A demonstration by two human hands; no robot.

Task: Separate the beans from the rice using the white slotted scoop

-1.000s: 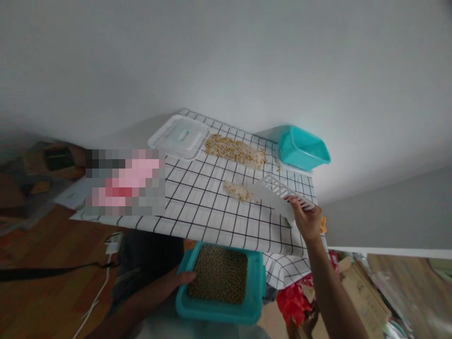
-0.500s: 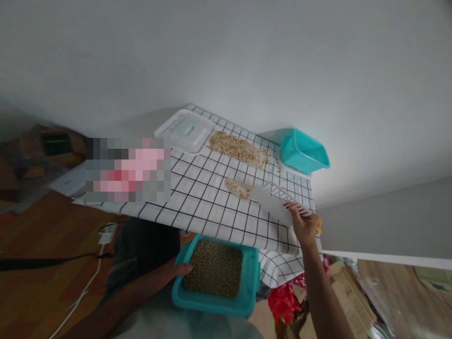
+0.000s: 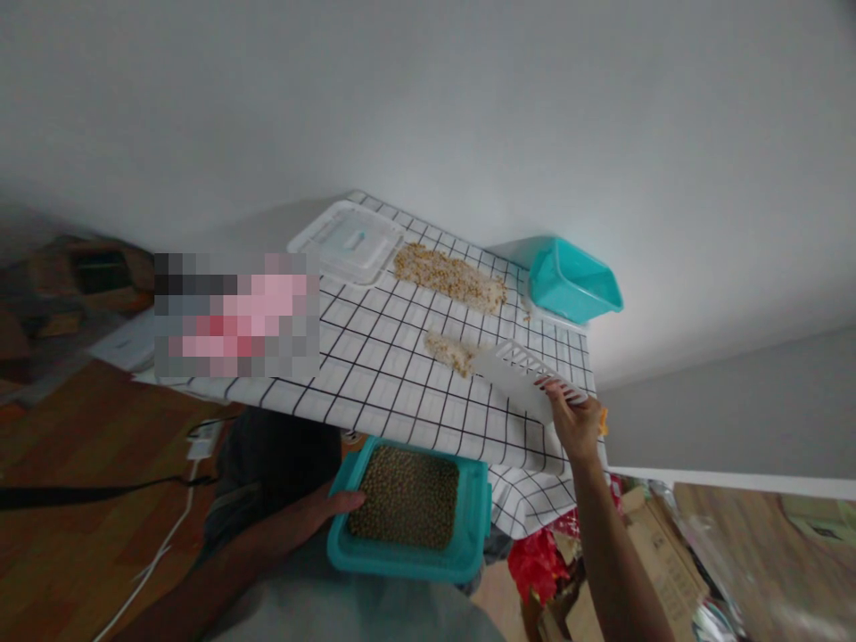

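Note:
My left hand [image 3: 338, 510] grips the left rim of a teal plastic box [image 3: 401, 563], thumb over the edge, below the table's front side. Small round brownish-green pellets [image 3: 407, 499] fill much of the box. With my right hand [image 3: 573, 419] I hold a white slotted plastic panel [image 3: 518, 379] tilted over the table. Its left end meets a small pile of pale crumbs and grains [image 3: 449, 353]. Behind that lies a longer patch of yellowish grains and crumbs [image 3: 449, 280]. The fingers of my left hand are hidden under the box.
A white-and-black checked cloth [image 3: 374, 357] covers the table against the wall. A clear lid [image 3: 351, 239] lies at the back left, an upright teal bin [image 3: 575, 283] at the back right. The left corner is pixelated. Red plastic [image 3: 537, 566] and cardboard [image 3: 665, 548] are below right.
The view has shifted slightly, so everything sits a little higher in the picture. Both hands keep their holds, and the panel stays by the small pile.

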